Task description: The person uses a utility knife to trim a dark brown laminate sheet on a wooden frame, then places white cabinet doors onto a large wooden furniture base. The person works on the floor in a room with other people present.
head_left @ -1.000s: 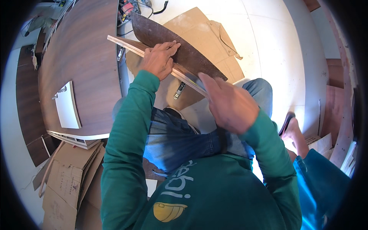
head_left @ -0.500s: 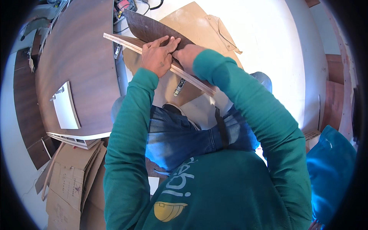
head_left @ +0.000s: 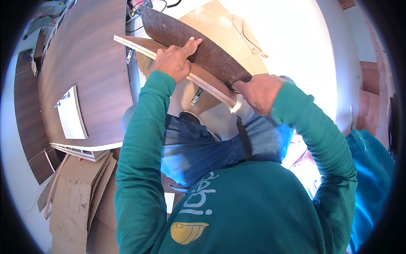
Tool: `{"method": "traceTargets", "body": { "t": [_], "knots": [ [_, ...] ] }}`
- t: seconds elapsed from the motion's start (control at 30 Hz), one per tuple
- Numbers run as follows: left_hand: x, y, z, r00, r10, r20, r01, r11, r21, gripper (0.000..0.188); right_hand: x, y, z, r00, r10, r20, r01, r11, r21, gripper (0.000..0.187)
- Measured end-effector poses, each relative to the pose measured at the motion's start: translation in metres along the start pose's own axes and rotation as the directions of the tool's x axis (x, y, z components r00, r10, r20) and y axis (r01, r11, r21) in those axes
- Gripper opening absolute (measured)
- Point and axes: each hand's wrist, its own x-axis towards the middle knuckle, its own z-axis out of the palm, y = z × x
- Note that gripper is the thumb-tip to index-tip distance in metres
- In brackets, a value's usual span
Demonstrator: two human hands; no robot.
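A dark brown, thin, curved sheet stands tilted along a narrow board, whose pale layered edge faces me. My left hand grips the board near its middle, two fingers stretched up against the sheet. At the sheet's right end, my right hand closes on its lower corner, thumb in front and the other fingers largely hidden behind. Below the board, between my legs, lies a small metal hinge.
A large brown panel lies on my left, with a white rectangular piece on it. Folded cardboard rests at lower left. Flattened cardboard covers part of the white floor ahead. Teal fabric is at the right edge.
My right hand has moved right along the sheet, from beside my left hand to the sheet's right end. More of the sheet's face now shows. My left hand stays nearly in place.
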Motion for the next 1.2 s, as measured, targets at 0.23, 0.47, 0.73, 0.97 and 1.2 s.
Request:
{"method": "traceTargets", "body": {
  "t": [0.23, 0.47, 0.73, 0.97, 1.2],
  "knots": [
    [0.001, -0.004, 0.004, 0.999, 0.018, -0.032, -0.017, 1.000, 0.016, 0.077, 0.038, -0.003, 0.011, 0.979, -0.039, -0.202, 0.094, 0.958, 0.269, 0.022],
    [0.004, -0.007, 0.010, 0.999, -0.003, -0.036, 0.004, 1.000, 0.008, 0.074, 0.134, -0.017, 0.032, 0.972, -0.021, -0.234, 0.085, 0.960, 0.268, 0.037],
    [0.011, -0.004, 0.007, 0.999, -0.024, 0.023, 0.024, 1.000, 0.001, 0.077, 0.165, -0.009, 0.029, 0.992, -0.052, -0.117, 0.063, 0.993, 0.100, 0.029],
    [0.008, -0.008, 0.006, 0.998, -0.030, 0.053, 0.030, 1.000, 0.000, 0.084, 0.059, 0.008, 0.042, 0.999, 0.018, -0.030, -0.014, 0.992, 0.127, 0.037],
    [0.009, -0.001, -0.001, 0.994, -0.061, 0.093, 0.058, 0.998, 0.032, 0.086, -0.053, 0.015, 0.030, 0.984, 0.013, -0.177, 0.013, 0.990, 0.143, 0.047]
  ]
}}
